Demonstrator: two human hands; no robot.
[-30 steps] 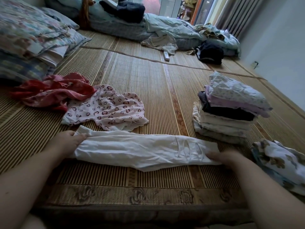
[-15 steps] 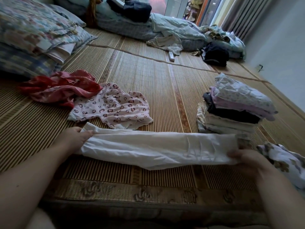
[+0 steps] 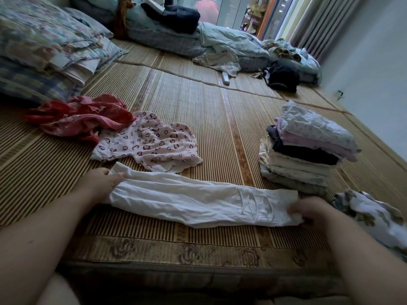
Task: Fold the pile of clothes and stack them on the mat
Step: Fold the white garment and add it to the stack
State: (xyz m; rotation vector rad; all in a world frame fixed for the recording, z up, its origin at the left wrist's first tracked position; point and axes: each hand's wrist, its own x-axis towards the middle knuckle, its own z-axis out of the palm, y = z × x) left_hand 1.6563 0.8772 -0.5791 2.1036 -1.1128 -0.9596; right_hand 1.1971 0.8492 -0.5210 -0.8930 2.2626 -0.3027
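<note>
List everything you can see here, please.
long white folded garment: one, white, near edge, between the hands
pink heart-print garment: one, pink, unfolded, just behind it
crumpled red garment: one, red, left, touching the pink one
stack of folded clothes: one, white, dark, lilac, right
floral-print cloth: one, pale with brown flowers, far right
woven striped mat: one, brown, beneath these clothes
left hand: one, fingers grip the white garment's left end
right hand: one, blurred, holds its right end

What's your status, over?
Left hand grips white garment at left end, right hand at right end. Garment flat on mat. Nothing in the way.
</note>
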